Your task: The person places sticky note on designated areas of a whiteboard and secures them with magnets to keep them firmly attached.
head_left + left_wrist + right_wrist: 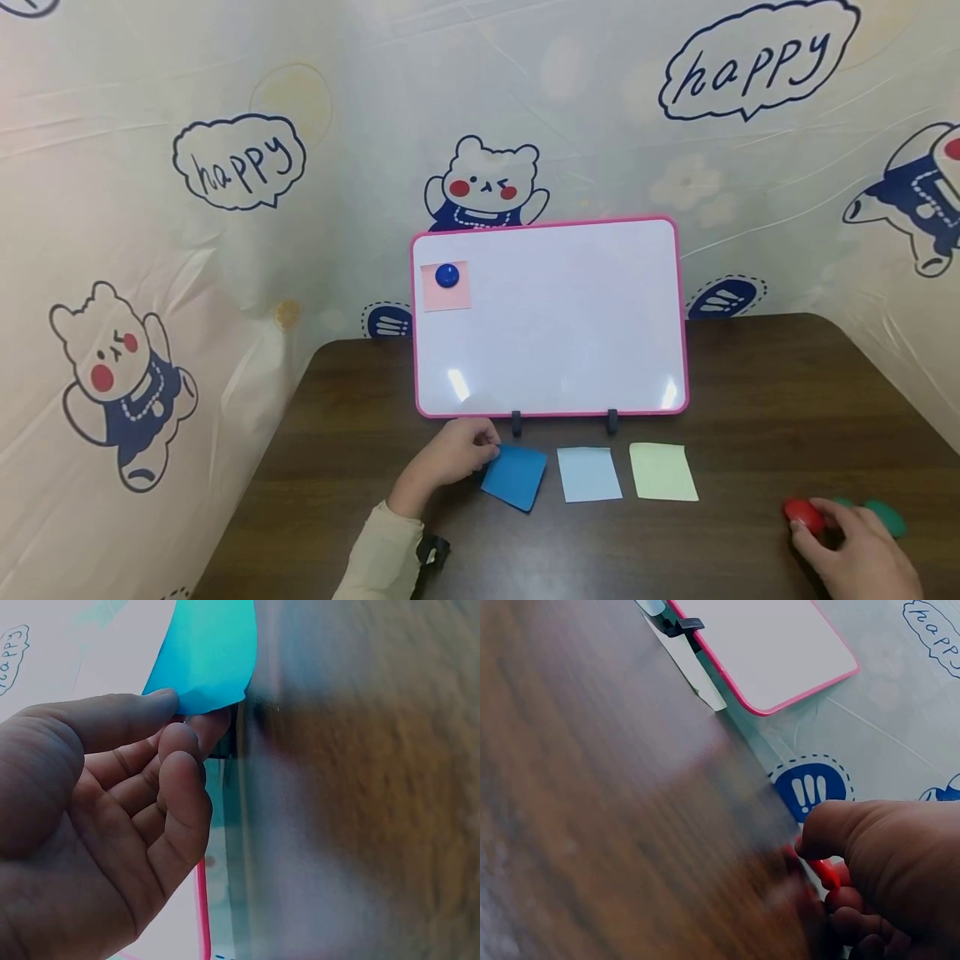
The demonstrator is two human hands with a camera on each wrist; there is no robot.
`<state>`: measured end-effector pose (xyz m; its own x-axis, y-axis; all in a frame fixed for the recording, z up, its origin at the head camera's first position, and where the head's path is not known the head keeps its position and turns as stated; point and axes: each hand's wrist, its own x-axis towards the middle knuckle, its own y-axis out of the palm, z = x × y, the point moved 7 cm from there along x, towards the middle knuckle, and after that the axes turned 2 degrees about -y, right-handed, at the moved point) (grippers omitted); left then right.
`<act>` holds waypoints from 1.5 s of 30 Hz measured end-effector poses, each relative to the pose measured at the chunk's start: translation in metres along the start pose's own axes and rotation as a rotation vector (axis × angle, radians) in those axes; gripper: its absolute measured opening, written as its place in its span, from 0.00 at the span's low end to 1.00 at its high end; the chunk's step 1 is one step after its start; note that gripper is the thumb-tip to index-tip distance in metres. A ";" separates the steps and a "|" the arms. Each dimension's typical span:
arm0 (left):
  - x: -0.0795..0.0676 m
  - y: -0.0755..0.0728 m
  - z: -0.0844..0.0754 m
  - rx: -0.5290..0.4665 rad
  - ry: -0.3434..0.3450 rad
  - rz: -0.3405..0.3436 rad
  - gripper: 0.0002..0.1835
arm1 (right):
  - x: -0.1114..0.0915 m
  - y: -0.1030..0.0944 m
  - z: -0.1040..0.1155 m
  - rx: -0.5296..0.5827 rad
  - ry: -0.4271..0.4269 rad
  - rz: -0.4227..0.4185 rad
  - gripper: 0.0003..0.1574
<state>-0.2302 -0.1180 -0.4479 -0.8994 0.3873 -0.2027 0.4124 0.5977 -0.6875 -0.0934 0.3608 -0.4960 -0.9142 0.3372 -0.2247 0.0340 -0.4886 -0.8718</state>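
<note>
My left hand [459, 450] pinches the upper left corner of a dark blue sticky note [516, 477], just below the whiteboard. In the left wrist view the thumb lies over the edge of this note [214, 652], with the fingers behind it. At the right of the table my right hand [862, 546] holds a round red magnet [802, 515] between thumb and fingers. Only a red sliver of that magnet [826, 874] shows in the right wrist view. Green magnets [887, 518] lie right behind the right hand, partly hidden by it.
A pink-framed whiteboard [555, 325] stands on black feet [612, 422] at the back. On its upper left, a blue magnet [447, 275] sits over a pink note [448, 300]. A light blue note [589, 475] and a pale green note [663, 472] lie on the brown table [600, 550].
</note>
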 end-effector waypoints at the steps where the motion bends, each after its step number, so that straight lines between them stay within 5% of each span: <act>1: 0.000 0.000 0.000 -0.002 -0.002 0.001 0.03 | 0.000 0.000 0.000 -0.002 -0.003 0.003 0.43; 22: 0.001 -0.001 0.002 -0.045 0.004 -0.017 0.04 | 0.000 -0.001 0.000 -0.023 -0.032 -0.037 0.41; 45: 0.003 -0.018 0.003 -0.153 -0.011 -0.131 0.04 | -0.002 -0.003 0.003 0.003 -0.049 -0.035 0.42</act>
<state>-0.2409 -0.1296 -0.4380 -0.9480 0.2918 -0.1270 0.3082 0.7423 -0.5950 -0.0930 0.3596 -0.4913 -0.9334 0.3143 -0.1729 0.0012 -0.4795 -0.8776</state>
